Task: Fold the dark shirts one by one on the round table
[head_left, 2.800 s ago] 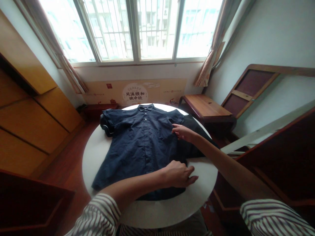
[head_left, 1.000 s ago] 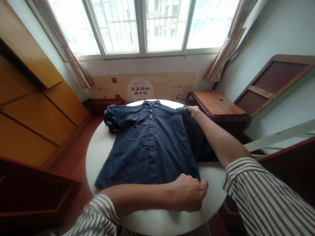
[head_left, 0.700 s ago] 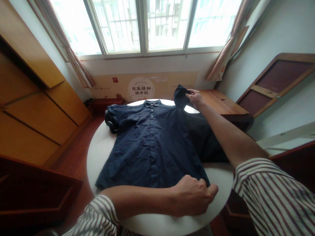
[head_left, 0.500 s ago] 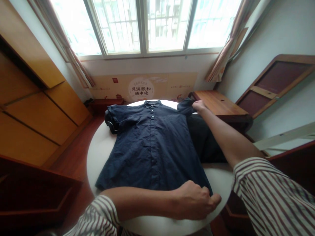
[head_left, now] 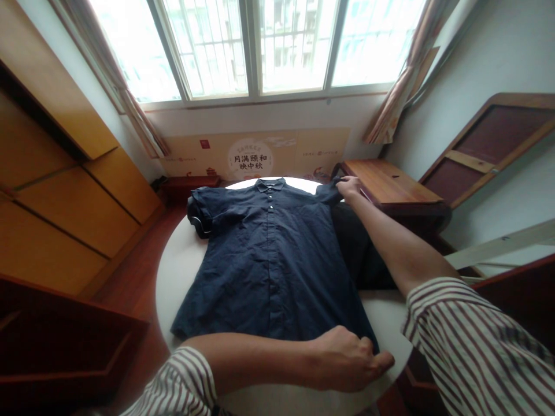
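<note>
A dark navy short-sleeved shirt (head_left: 269, 260) lies front up on a round white table (head_left: 177, 277), its collar at the far edge and its hem towards me. My left hand (head_left: 347, 358) reaches across the near side and is closed on the shirt's lower right corner; its fingertips are partly hidden. At the far right, my right hand (head_left: 349, 188) pinches the end of the right sleeve. Beneath the shirt's right side lies a black cloth (head_left: 368, 254). Another black item with a white edge (head_left: 197, 222) shows under the left sleeve.
A wooden cabinet (head_left: 390, 182) stands beyond the table at the right. Yellow wooden cupboards (head_left: 56, 231) line the left wall. Ahead is a window (head_left: 290, 46) with tied curtains (head_left: 385, 115), and a printed banner (head_left: 277, 151) hangs below it.
The right sleeve, bunched up before, is now drawn flatter and straighter in my right hand. My left hand keeps its grip at the hem corner. The view has shifted slightly.
</note>
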